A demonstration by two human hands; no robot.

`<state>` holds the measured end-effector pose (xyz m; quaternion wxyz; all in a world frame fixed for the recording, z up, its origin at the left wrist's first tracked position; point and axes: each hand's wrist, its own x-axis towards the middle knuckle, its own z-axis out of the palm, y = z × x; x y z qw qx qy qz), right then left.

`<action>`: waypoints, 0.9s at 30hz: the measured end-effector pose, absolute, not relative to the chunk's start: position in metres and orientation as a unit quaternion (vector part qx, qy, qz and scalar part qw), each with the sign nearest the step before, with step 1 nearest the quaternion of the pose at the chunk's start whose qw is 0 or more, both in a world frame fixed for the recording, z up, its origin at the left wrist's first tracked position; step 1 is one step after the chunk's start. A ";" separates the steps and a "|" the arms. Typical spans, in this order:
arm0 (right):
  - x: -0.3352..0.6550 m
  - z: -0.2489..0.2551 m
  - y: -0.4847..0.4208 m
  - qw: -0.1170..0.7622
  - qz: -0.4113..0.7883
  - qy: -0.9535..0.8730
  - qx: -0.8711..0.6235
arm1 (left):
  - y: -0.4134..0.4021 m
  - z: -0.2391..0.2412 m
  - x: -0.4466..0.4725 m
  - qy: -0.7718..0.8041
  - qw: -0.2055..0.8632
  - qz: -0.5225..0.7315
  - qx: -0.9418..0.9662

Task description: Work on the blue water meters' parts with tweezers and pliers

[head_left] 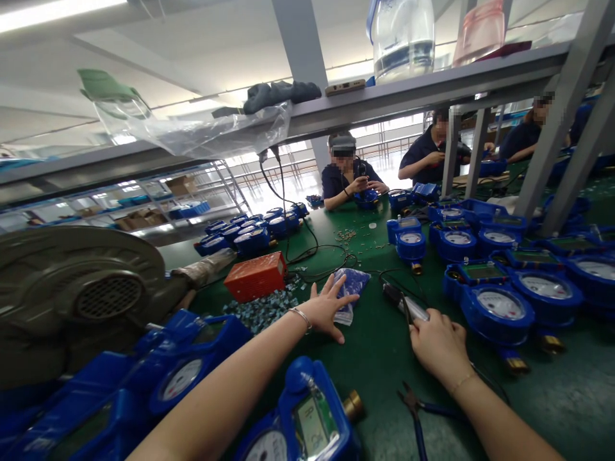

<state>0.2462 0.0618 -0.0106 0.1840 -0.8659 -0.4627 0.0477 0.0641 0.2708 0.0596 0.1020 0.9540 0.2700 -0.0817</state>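
Note:
My left hand (327, 306) is open, fingers spread, reaching over a small plastic bag (354, 288) of purple-blue material; whether it touches the bag I cannot tell. My right hand (439, 342) is closed around the silver end of a corded electric screwdriver (413, 308), which lies slanted at the tabletop with its black end pointing away. Below my hands, a blue water meter (312, 419) with a small display and a brass fitting sits close to me. Diagonal cutting pliers (414, 410) with dark blue handles lie beside my right forearm, jaws apart.
An orange-red box (255, 276) stands behind a pile of small bluish pieces (269, 308). Several water meters (500, 307) crowd the right side. A large blower (96, 294) fills the left. A shelf (408, 96) crosses overhead; a co-worker (350, 173) sits opposite.

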 end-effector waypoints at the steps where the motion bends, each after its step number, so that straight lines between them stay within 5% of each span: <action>1: 0.246 -0.011 0.062 0.184 0.047 -0.463 -0.866 | 0.271 0.058 0.065 0.265 0.088 -0.081 0.957; 15: 0.246 -0.011 0.063 0.182 0.035 -0.465 -0.865 | 0.320 0.085 0.084 0.420 -0.070 0.099 0.899; 22: 0.246 -0.013 0.062 0.175 0.037 -0.468 -0.865 | 0.300 0.058 0.074 0.370 0.036 0.036 0.928; 27: 0.247 -0.013 0.058 0.162 0.036 -0.472 -0.866 | 0.309 0.059 0.072 0.424 0.082 0.121 0.894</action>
